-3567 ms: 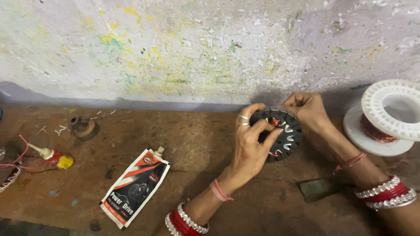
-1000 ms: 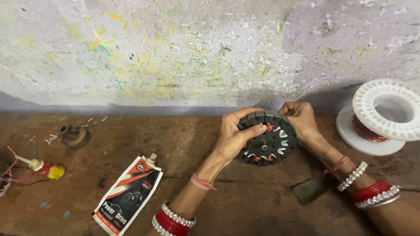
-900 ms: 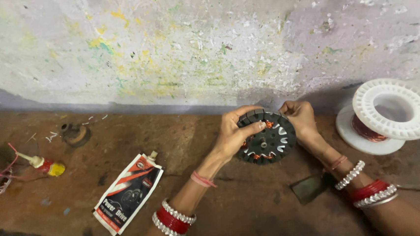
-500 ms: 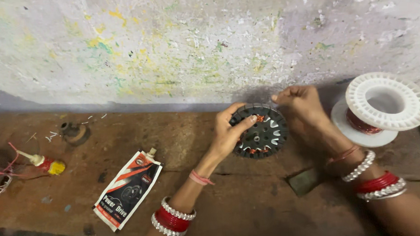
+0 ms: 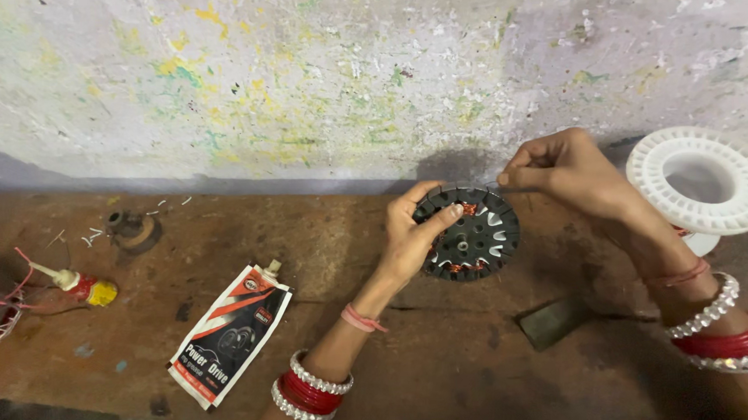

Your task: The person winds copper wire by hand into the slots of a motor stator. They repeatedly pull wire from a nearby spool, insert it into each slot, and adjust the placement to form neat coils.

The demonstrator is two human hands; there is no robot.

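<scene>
The left hand (image 5: 411, 242) grips a round black slotted disc (image 5: 470, 234) by its edge, thumb and fingers curled round it, holding it tilted just above the bench (image 5: 323, 240) near the wall. The right hand (image 5: 564, 170) is pinched shut at the disc's upper rim, probably on a thin wire, too fine to make out. A white plastic spool (image 5: 705, 182) stands to the right; a pouch (image 5: 229, 334) lies to the left.

Worn brown table (image 5: 324, 248): printed pouch (image 5: 231, 334), small glue bottle (image 5: 81, 285), white spool (image 5: 704, 180), dark flat wedge (image 5: 556, 322), round metal fitting (image 5: 132, 229).
</scene>
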